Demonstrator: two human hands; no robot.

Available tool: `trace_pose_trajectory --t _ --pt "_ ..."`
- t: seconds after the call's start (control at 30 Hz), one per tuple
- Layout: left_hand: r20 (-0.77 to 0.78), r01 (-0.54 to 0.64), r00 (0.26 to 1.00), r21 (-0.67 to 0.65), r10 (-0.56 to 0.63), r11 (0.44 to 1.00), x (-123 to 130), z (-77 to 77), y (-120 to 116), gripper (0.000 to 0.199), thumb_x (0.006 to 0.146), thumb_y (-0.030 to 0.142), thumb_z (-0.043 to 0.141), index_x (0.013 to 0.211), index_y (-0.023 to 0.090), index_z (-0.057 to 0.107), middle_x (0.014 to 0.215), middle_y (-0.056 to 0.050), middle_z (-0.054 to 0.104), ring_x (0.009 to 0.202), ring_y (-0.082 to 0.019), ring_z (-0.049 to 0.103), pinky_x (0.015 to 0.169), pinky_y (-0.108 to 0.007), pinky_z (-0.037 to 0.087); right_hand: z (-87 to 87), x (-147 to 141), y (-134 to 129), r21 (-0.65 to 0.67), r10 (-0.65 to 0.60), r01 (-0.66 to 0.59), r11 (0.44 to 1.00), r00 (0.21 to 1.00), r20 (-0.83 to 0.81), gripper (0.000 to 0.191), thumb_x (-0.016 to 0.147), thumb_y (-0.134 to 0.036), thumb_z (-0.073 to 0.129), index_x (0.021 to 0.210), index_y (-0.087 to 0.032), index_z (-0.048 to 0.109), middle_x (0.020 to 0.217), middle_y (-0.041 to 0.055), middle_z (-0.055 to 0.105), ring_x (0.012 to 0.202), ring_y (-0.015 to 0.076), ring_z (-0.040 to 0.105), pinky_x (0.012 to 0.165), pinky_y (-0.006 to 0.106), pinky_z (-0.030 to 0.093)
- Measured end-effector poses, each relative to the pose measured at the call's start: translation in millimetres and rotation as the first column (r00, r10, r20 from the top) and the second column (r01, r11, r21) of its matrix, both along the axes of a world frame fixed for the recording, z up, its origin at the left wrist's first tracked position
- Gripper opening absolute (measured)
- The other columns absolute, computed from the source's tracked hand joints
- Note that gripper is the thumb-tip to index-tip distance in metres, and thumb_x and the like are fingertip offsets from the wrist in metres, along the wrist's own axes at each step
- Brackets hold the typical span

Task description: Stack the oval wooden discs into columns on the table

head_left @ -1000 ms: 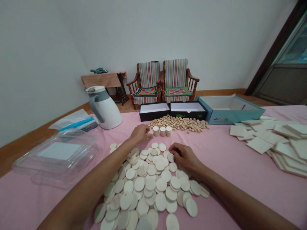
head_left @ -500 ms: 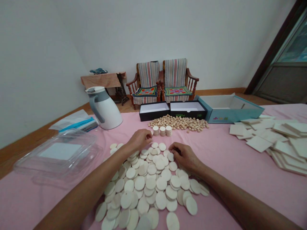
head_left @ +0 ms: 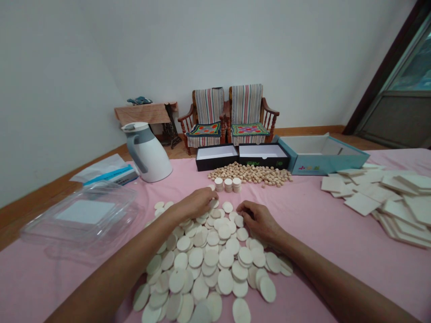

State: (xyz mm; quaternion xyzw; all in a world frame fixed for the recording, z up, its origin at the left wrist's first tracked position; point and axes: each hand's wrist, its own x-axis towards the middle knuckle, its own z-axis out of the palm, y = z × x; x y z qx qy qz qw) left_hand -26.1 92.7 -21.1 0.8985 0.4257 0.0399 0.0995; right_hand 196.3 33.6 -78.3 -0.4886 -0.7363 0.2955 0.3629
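A spread of pale wooden discs (head_left: 211, 258) lies on the pink cloth in front of me. Beyond it stand three short stacks of discs (head_left: 228, 185), with another disc (head_left: 211, 187) just left of them. My left hand (head_left: 201, 202) reaches over the far edge of the spread, fingers curled down onto a disc (head_left: 214, 204) that is partly covered. At the spread's right far edge is my right hand (head_left: 253, 216), its fingers bent and pressed together beside a disc (head_left: 239, 220); whatever they may hold is hidden.
Small wooden beads (head_left: 251, 173) lie before two black boxes (head_left: 264, 160) and a blue box (head_left: 323, 163). Square wooden tiles (head_left: 380, 193) are heaped at right. A white jug (head_left: 151, 154) and clear plastic container (head_left: 84, 215) stand at left.
My left hand has moved slightly right and toward me, now covering a disc at the far edge of the spread. My right hand has hardly moved.
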Motion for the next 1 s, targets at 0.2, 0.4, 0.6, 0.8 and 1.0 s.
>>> trace_pose_trajectory --t 0.2,0.4,0.6,0.8,1.0 --pt "-0.004 -0.158 0.987 0.039 0.159 0.987 -12.1 -4.1 3.0 0.011 0.073 0.020 0.058 0.082 0.017 0.065 0.075 -0.005 0.063 0.069 -0.018 0.058 0.063 -0.026 0.041 1.0 -0.2 -0.1 0.006 -0.001 0.001 1.000 1.000 0.004 0.020 0.077 -0.012 0.043 0.082 -0.017 0.061 0.071 0.0011 0.063 0.064 0.0126 0.054 0.059 0.022 0.039" --pt "0.001 -0.038 0.999 -0.032 0.038 0.999 -15.3 0.4 2.5 0.038 0.066 0.007 0.056 0.098 0.023 0.066 0.086 -0.001 0.063 0.077 -0.015 0.059 0.070 -0.022 0.042 1.8 0.0 -0.2 0.006 -0.006 0.006 1.000 1.000 0.020 0.019 0.076 -0.012 0.043 0.081 -0.017 0.061 0.073 0.0013 0.064 0.063 0.0124 0.054 0.059 0.022 0.039" --pt "0.029 -0.049 0.998 -0.022 0.050 0.999 -16.0 -4.3 3.5 0.033 0.063 0.008 0.059 0.093 0.020 0.067 0.082 -0.001 0.062 0.073 -0.015 0.058 0.066 -0.022 0.042 2.2 0.2 -0.7 0.000 -0.003 0.003 1.000 1.000 0.010 0.020 0.077 -0.013 0.043 0.083 -0.018 0.062 0.071 0.0010 0.063 0.063 0.0125 0.054 0.058 0.022 0.040" --pt "0.117 -0.179 0.978 0.040 0.173 0.983 -19.2 -8.7 15.4 0.024 0.067 0.020 0.061 0.091 0.019 0.063 0.084 -0.002 0.062 0.070 -0.015 0.058 0.063 -0.023 0.042 5.4 -0.5 -1.8 -0.011 -0.012 0.012 1.000 1.000 0.023 0.020 0.076 -0.011 0.043 0.082 -0.017 0.062 0.071 0.0015 0.063 0.061 0.0122 0.053 0.058 0.022 0.039" --pt "0.204 -0.308 0.936 0.075 0.288 0.948 -17.0 -7.8 43.4 0.045 0.067 0.020 0.062 0.111 0.017 0.052 0.089 -0.002 0.062 0.074 -0.015 0.059 0.065 -0.024 0.044 3.5 0.1 -1.4 0.002 -0.007 0.007 1.000 1.000 0.015 0.020 0.076 -0.011 0.043 0.082 -0.017 0.061 0.073 0.0019 0.064 0.063 0.0125 0.054 0.059 0.023 0.039"
